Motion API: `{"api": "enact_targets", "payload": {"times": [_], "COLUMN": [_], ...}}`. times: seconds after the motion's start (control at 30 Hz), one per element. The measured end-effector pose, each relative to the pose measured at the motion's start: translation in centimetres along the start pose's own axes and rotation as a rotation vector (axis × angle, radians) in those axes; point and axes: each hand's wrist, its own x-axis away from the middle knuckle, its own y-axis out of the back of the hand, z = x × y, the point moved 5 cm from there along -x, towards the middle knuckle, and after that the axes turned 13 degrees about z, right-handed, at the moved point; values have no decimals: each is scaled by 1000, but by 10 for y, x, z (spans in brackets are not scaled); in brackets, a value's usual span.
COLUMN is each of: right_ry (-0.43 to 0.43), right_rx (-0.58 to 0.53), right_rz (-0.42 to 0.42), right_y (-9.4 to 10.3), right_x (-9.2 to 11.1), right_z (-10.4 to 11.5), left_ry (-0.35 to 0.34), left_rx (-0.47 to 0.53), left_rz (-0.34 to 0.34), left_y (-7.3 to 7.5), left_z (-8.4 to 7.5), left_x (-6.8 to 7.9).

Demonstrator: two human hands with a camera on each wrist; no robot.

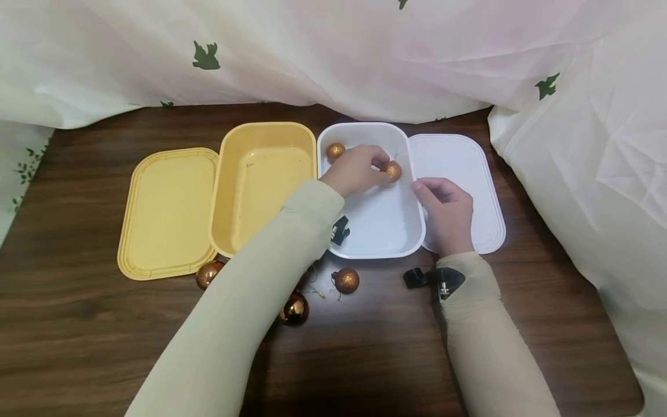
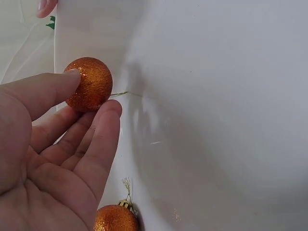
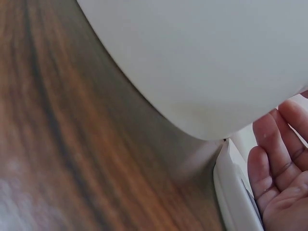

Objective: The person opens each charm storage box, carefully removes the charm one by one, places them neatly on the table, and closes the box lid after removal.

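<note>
My left hand [image 1: 356, 168] reaches into the white plastic box [image 1: 375, 252]. Its thumb and fingers pinch a glittery orange Christmas ball [image 2: 89, 84], whose thin gold string sticks out to one side. Another glittery Christmas ball [image 1: 336, 152] lies in the box near its far left corner; in the left wrist view this second ball [image 2: 116, 219] shows its gold cap. At the box's right side, my right hand [image 1: 450, 211] grips the rim between thumb and fingers. From the right wrist, several fingers [image 3: 269, 139] show along the outside of the wall.
A yellow box [image 1: 266, 133] stands left of the white one, with a yellow lid [image 1: 169, 214] beside it. The white lid [image 1: 471, 191] lies under my right hand. Nearer me are a glittery ball [image 1: 346, 280] and shiny copper balls [image 1: 294, 310], partly behind my left sleeve. Curtains border the dark table.
</note>
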Motion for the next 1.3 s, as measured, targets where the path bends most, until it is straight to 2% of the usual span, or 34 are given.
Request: {"api": "enact_targets", "payload": {"times": [0.2, 0.33, 0.53, 0.93, 1.3], "right_ry": [2, 2, 21, 41, 13], "right_rx": [7, 16, 7, 24, 19], "right_rz": [0, 8, 5, 0, 7], "right_y": [0, -1, -1, 0, -1], "right_x": [-1, 0, 1, -1, 2], "right_z": [1, 1, 0, 4, 1], "left_ry": [-6, -38, -99, -179, -271], "left_rx": [10, 9, 47, 47, 42], "left_rz": [-15, -26, -40, -49, -27], "left_y": [3, 5, 8, 10, 1], "left_z": [1, -2, -14, -37, -40], "left_x": [6, 10, 21, 55, 92]}}
